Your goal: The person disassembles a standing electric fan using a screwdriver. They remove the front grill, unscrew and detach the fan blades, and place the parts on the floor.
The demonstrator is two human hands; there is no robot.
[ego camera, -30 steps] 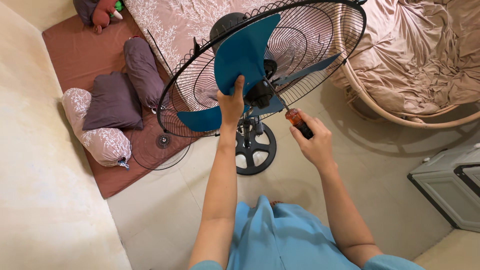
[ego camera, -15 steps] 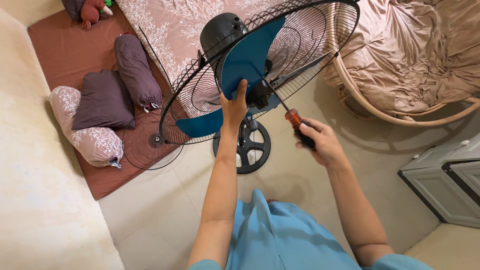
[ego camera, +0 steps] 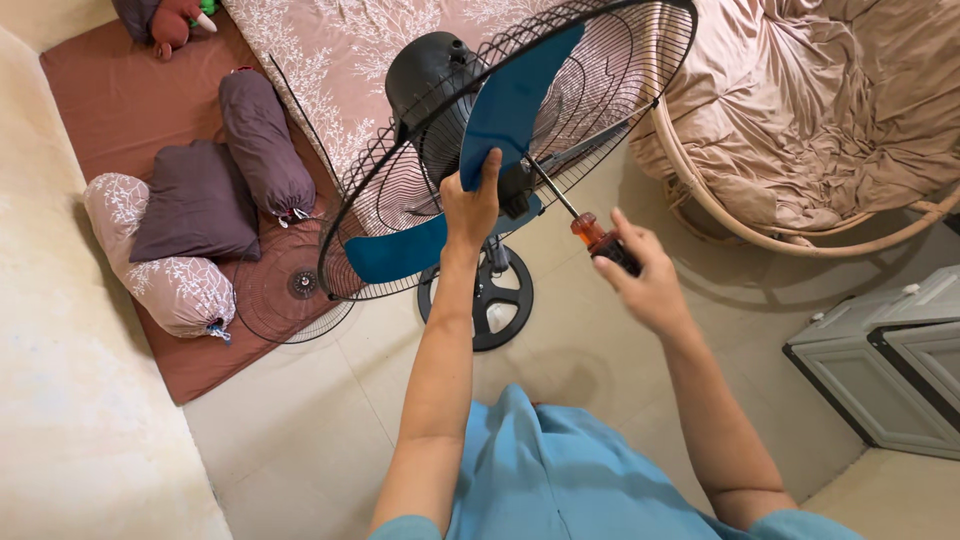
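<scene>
A pedestal fan stands on the tile floor with its rear wire guard (ego camera: 610, 80) on and its front guard off. My left hand (ego camera: 472, 205) grips the lower edge of one blue blade (ego camera: 515, 95). A second blue blade (ego camera: 395, 250) points down left. My right hand (ego camera: 640, 275) holds a screwdriver with an orange and black handle (ego camera: 597, 238). Its shaft reaches up left to the fan hub (ego camera: 518, 185). The black motor housing (ego camera: 425, 70) sits behind the guard.
The loose front guard (ego camera: 290, 295) lies on the floor beside the round black fan base (ego camera: 500, 300). A brown mattress with several pillows (ego camera: 195, 200) fills the left. A round rattan chair (ego camera: 800, 120) stands at the right, a grey cabinet (ego camera: 890, 360) at lower right.
The view has shifted, so the fan sits slightly further left. My left hand has turned the blade a little upward. My right hand's fingers have loosened and re-gripped the screwdriver handle.
</scene>
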